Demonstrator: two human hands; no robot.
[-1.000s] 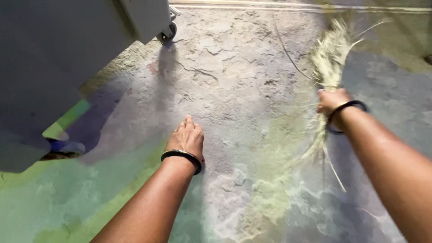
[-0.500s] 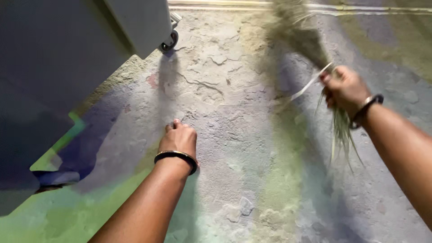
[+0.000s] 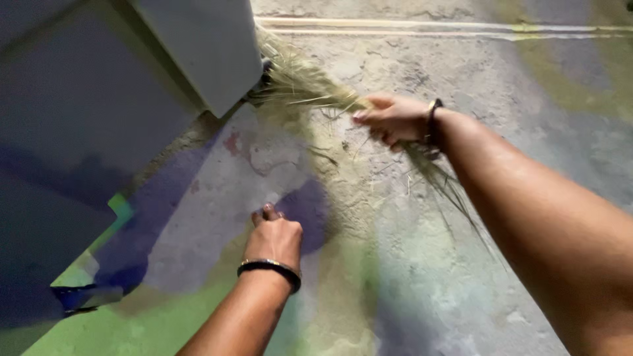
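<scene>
The bundle of pale, dry grass stalks bound into a hand broom (image 3: 310, 89) lies low over the floor, its splayed brush end pushed in under the bottom corner of the large grey metal cabinet (image 3: 198, 46), close by the small caster wheel (image 3: 265, 66) there. The stalks run back through the right hand (image 3: 394, 118), and their loose thin ends trail out behind the wrist, down along the underside of the forearm. The fingers (image 3: 369, 113) of that hand are clenched around the bundle at about its middle, knuckles turned toward the cabinet, so the brush end fans out just beyond the fingertips while the tail sticks out behind the palm. A dark bangle (image 3: 432, 118) sits on the right wrist.

The left hand (image 3: 273, 237) is well apart from the broom, lower and nearer the person, pressed onto the rough, cracked concrete floor (image 3: 395, 277). Its fingers are curled under, the tips touching the floor; I cannot tell whether they pinch anything. A black bangle (image 3: 270, 267) circles that wrist. The hand's shadow falls as a dark purple patch just beside it.

The floor is stained with faded green and purplish blotches. A pale painted line (image 3: 461, 28) runs across its far edge. At the left, under the cabinet's shadowed side, a green and blue patch (image 3: 92, 270) of paint shows on the floor.
</scene>
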